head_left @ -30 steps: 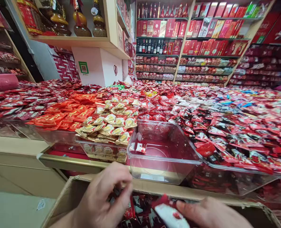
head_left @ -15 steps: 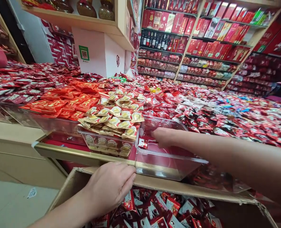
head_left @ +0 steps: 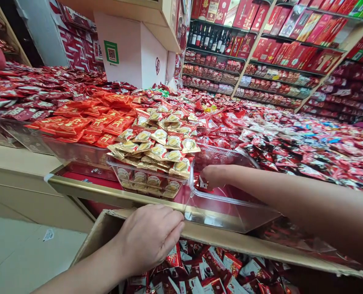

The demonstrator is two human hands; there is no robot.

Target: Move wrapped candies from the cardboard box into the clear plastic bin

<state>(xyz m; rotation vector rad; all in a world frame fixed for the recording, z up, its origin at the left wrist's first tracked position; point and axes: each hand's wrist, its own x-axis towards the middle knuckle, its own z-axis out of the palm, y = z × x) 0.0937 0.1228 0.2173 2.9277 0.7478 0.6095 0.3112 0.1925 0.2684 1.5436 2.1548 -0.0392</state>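
Note:
My left hand (head_left: 152, 234) is closed over the near-side flap of a cardboard box (head_left: 230, 244), its fingers wrapped on the edge below the counter. Red and white wrapped candies (head_left: 206, 267) fill the bottom of that box. My right hand (head_left: 215, 177) reaches down into a clear plastic bin (head_left: 230, 216), fingers closed on a small red wrapped candy (head_left: 202, 182) by the bin's left wall. The fingertips are partly hidden. Beside this bin stands another, heaped with gold wrapped candies (head_left: 166, 149).
Orange-red packets (head_left: 92, 122) are piled to the left, and more red and white candies (head_left: 292, 143) spread to the right and behind. A gold metal rim (head_left: 89, 190) edges the counter. A white pillar (head_left: 123, 49) and shelves of boxes and bottles (head_left: 212, 38) stand behind.
The view has shifted, so most things appear further right. My right hand has moved left within the bin, onto the candy. My left hand stays on the box edge.

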